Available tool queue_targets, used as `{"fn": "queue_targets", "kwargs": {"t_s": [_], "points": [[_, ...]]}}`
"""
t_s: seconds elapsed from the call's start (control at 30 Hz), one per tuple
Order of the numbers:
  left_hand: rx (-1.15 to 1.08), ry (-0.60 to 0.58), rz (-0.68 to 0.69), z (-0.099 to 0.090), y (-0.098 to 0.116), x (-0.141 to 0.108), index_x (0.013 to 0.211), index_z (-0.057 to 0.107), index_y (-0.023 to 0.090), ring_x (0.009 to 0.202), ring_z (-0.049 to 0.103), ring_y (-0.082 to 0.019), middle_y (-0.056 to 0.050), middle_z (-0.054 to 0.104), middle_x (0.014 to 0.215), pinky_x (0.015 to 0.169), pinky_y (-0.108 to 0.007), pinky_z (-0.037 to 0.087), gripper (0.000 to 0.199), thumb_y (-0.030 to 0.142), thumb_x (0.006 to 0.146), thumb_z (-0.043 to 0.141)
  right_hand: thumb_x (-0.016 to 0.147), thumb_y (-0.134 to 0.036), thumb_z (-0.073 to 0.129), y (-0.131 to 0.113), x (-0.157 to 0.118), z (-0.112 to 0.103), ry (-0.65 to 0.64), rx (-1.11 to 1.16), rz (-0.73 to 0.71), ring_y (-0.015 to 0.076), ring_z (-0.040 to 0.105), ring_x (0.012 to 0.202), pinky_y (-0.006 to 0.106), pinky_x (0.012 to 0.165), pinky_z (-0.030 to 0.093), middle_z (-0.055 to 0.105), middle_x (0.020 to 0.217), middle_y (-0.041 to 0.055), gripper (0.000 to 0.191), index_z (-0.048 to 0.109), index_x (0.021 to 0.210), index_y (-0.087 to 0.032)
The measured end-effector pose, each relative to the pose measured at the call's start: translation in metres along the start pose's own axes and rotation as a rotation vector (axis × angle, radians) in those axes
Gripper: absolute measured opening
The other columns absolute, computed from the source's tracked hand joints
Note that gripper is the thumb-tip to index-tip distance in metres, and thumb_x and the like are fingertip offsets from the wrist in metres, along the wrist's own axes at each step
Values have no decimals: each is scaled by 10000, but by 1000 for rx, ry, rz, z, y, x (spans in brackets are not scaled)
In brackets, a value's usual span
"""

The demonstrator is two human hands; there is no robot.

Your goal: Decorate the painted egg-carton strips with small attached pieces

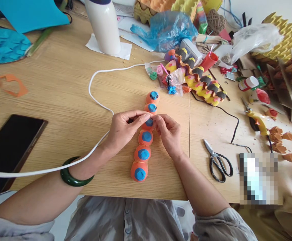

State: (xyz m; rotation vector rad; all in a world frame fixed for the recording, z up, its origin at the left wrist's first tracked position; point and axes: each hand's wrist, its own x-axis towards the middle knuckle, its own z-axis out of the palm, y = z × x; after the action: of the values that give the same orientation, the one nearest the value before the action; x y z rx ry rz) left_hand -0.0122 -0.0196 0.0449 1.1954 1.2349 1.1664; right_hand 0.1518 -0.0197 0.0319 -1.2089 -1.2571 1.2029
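A row of orange-painted egg-carton cups point(134, 158) lies lengthwise on the table before me, each cup topped with a blue disc point(143, 154). The far cups also carry small dark bits on the blue. My left hand point(128, 127) and my right hand point(169, 134) meet over the upper part of the row. Thumb and fingers of both are pinched together, fingertips almost touching. Whatever they pinch is too small to make out. Part of one cup is hidden beneath the fingers. A dark piece shows near my left fingers.
Scissors point(217, 162) lie right of my right forearm. A white cable point(95, 100) runs across my left forearm. A phone point(12, 144) is at left, a white bottle point(105, 28) behind. Painted egg-carton strips point(198, 77), a glue gun point(257, 122) and craft scraps crowd the right side.
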Motion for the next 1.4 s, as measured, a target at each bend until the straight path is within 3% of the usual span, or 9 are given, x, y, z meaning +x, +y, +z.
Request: {"fn": "queue_targets", "kwargs": {"t_s": [0.17,0.47,0.77,1.03,1.2,1.4], "points": [[4,8,-11,0,0,1,985,866,267,695,654,-163,-13,755,744,602,-259,510,234,461,892,773,971,-636,621,1,2,-1,12,35,22,113,521,622,275,612,467,609,670,-12,473,742,806,-209],[0,15,-15,1,1,1,974,862,247,699,637,-157,-26,758,777,575,-241,479,267,480,875,777,874,-575,756,-2,1,0,-22,-18,20,103,532,620,266,575,420,687,728,-12,366,732,842,-212],[-25,-68,-55,-2,-3,0,1019,855,229,511,407,-91,16,609,634,457,-229,326,370,555,924,709,908,-499,728,-2,1,-1,16,-20,34,101,546,640,262,582,422,673,721,-15,303,722,831,-206],[-27,-50,-69,-1,-1,0,1005,860,231,527,457,-94,-5,689,701,460,-223,349,354,547,895,743,924,-518,720,-2,0,0,18,5,15,105,583,658,257,598,470,687,754,-8,318,728,849,-209],[0,1,-29,0,0,1,932,863,243,651,599,-130,-29,771,812,547,-230,461,247,472,861,802,955,-523,689,-2,1,-1,7,18,8,106,586,651,261,614,496,682,735,-7,336,755,848,-211],[40,4,-6,1,1,0,966,865,257,711,673,-157,-27,794,837,608,-249,524,255,481,896,766,939,-537,706,-4,0,-1,-6,6,21,103,587,653,260,611,478,702,749,-5,341,775,873,-209]]}}
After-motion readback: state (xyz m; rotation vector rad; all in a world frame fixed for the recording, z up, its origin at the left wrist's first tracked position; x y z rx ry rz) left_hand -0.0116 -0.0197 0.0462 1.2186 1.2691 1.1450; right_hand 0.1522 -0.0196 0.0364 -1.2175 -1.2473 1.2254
